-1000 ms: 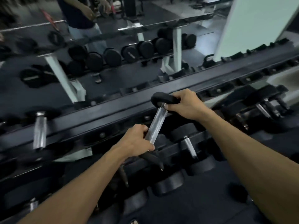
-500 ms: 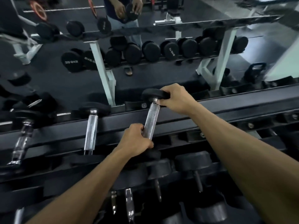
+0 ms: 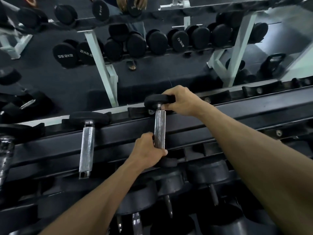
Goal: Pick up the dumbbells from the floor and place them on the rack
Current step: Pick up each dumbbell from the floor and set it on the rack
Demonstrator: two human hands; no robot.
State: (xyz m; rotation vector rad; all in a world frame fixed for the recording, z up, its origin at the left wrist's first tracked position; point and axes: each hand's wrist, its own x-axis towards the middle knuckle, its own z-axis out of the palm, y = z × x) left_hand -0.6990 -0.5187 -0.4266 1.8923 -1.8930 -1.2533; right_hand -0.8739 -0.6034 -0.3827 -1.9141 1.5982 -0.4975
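Both hands grip one dumbbell (image 3: 159, 122) over the rack (image 3: 237, 112). Left hand (image 3: 147, 152) wraps the knurled handle's near end; right hand (image 3: 182, 100) clasps the far head.

You face a wall mirror (image 3: 71, 85) above the top rail, where you see dark rubber floor (image 3: 152, 82), white steel uprights (image 3: 100, 65) carrying shelves of black round weights (image 3: 157, 41), a kettlebell (image 3: 272, 65) at right, and a pale bright wall (image 3: 303, 53) beyond it.
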